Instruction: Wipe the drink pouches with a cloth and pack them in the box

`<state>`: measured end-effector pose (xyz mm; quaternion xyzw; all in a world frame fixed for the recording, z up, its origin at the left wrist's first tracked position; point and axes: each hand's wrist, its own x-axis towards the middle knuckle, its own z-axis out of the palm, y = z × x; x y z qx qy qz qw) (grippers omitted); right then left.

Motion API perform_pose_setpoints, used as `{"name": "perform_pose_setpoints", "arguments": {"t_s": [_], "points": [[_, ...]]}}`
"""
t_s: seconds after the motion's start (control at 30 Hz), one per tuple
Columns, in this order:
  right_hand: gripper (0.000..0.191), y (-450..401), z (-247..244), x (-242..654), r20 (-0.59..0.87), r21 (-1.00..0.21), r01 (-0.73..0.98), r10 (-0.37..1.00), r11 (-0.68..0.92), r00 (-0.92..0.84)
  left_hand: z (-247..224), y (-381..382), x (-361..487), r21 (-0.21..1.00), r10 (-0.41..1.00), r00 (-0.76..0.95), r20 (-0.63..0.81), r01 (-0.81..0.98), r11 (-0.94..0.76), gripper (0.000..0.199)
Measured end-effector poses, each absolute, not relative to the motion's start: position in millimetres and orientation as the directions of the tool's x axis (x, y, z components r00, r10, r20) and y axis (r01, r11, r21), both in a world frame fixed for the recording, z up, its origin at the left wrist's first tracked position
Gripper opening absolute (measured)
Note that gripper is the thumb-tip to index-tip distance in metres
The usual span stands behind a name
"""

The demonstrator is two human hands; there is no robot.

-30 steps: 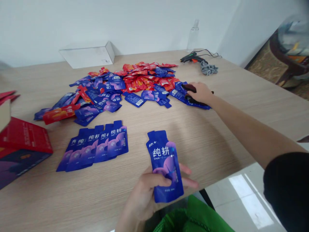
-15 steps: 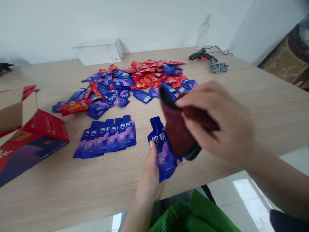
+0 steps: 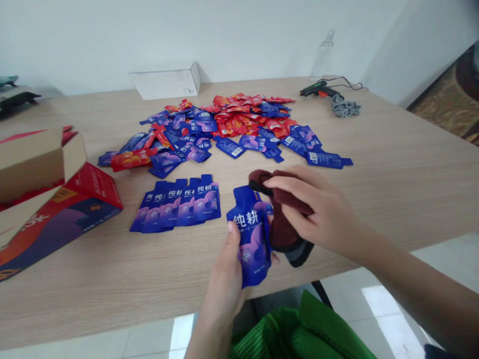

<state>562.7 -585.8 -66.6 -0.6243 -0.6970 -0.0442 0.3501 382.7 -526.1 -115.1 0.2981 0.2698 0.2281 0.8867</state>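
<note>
My left hand (image 3: pixel 228 267) grips a blue spouted pouch (image 3: pixel 249 239) with purple pictures and white lettering. Behind its right edge, part of another blue pouch shows, so it may be a small stack. In my right hand (image 3: pixel 314 204) is a bunched maroon cloth (image 3: pixel 286 227) with black edging, close against the pouch's right side. Whether the cloth touches the pouch I cannot tell. To the left, a row of overlapping blue pouches (image 3: pixel 177 204) lies face up on the wooden table (image 3: pixel 157 269).
A loose heap of red pouches (image 3: pixel 237 114) and blue pouches (image 3: pixel 198 127) covers the table's middle back. At left stands an open red and blue carton (image 3: pixel 86 199). Farther back are a white box (image 3: pixel 166 82), a glue gun (image 3: pixel 318 89), a grey cloth (image 3: pixel 345 107) and a clear bottle (image 3: pixel 322 55).
My right hand has moved down and slightly left with the maroon cloth, which now hangs more bunched beside the pouch. The view has turned slightly left. My left hand keeps its hold.
</note>
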Motion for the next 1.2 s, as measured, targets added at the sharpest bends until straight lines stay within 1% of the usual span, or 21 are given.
{"name": "perform_pose_setpoints", "arguments": {"t_s": [0.1, 0.17, 0.23, 0.33, 0.43, 0.53, 0.57, 0.63, 0.73, 0.8, 0.87, 1.0, 1.07, 1.13, 1.2], "points": [[0.041, -590.6, -55.5, 563.1, 0.574, -0.358, 0.921, 0.814, 0.152, 0.089, -110.6, -523.7, 386.2, 0.635, 0.612, 0.708, -0.354, -0.299, 0.713, 0.056], [0.041, -589.9, -49.5, 553.5, 0.557, -0.360, 0.919, 0.827, 0.164, 0.071, -107.9, -523.5, 390.8, 0.606, 0.628, 0.700, -0.340, -0.347, 0.716, 0.058], [0.039, -586.1, -50.8, 538.3, 0.525, -0.355, 0.911, 0.851, 0.209, 0.009, -104.0, -522.3, 395.3, 0.595, 0.667, 0.677, -0.310, -0.409, 0.692, 0.057], [0.038, -583.4, -67.9, 513.7, 0.466, -0.361, 0.889, 0.880, 0.280, -0.089, -95.1, -515.1, 397.1, 0.598, 0.741, 0.612, -0.277, -0.494, 0.631, 0.055], [0.042, -593.4, -86.6, 498.5, 0.377, -0.389, 0.856, 0.906, 0.341, -0.190, -87.5, -504.4, 391.0, 0.580, 0.718, 0.634, -0.289, -0.480, 0.658, 0.062], [0.041, -607.5, -83.8, 500.6, 0.283, -0.442, 0.814, 0.920, 0.377, -0.272, -86.2, -499.4, 384.2, 0.588, 0.709, 0.640, -0.296, -0.463, 0.663, 0.062], [0.039, -609.7, -77.0, 504.6, 0.282, -0.466, 0.802, 0.922, 0.374, -0.266, -86.9, -499.8, 383.6, 0.591, 0.709, 0.633, -0.311, -0.456, 0.665, 0.061], [0.037, -607.4, -58.9, 514.6, 0.337, -0.490, 0.802, 0.923, 0.342, -0.187, -89.0, -503.1, 385.3, 0.594, 0.710, 0.612, -0.347, -0.442, 0.672, 0.056], [0.040, -590.1, -38.4, 524.8, 0.452, -0.430, 0.868, 0.892, 0.250, -0.033, -90.4, -510.3, 392.8, 0.592, 0.737, 0.586, -0.338, -0.476, 0.650, 0.041], [0.041, -577.4, -39.2, 523.2, 0.464, -0.378, 0.899, 0.885, 0.219, -0.020, -89.3, -512.8, 397.0, 0.583, 0.758, 0.582, -0.294, -0.520, 0.625, 0.037], [0.039, -571.3, -50.9, 514.7, 0.431, -0.347, 0.910, 0.900, 0.228, -0.061, -87.8, -511.7, 398.0, 0.571, 0.752, 0.601, -0.269, -0.530, 0.628, 0.044], [0.040, -586.0, -79.1, 493.8, 0.340, -0.326, 0.901, 0.925, 0.287, -0.172, -88.6, -503.1, 389.9, 0.537, 0.673, 0.680, -0.292, -0.466, 0.703, 0.062], [0.041, -599.0, -82.5, 490.9, 0.266, -0.351, 0.879, 0.934, 0.324, -0.238, -90.6, -499.9, 384.5, 0.543, 0.680, 0.678, -0.278, -0.473, 0.694, 0.060], [0.038, -606.9, -75.9, 494.9, 0.205, -0.428, 0.837, 0.939, 0.341, -0.278, -92.3, -499.3, 381.1, 0.552, 0.691, 0.675, -0.258, -0.483, 0.679, 0.058], [0.034, -605.5, -62.7, 503.0, 0.227, -0.506, 0.794, 0.940, 0.337, -0.254, -92.4, -501.6, 381.2, 0.548, 0.683, 0.678, -0.271, -0.475, 0.689, 0.062]]}}
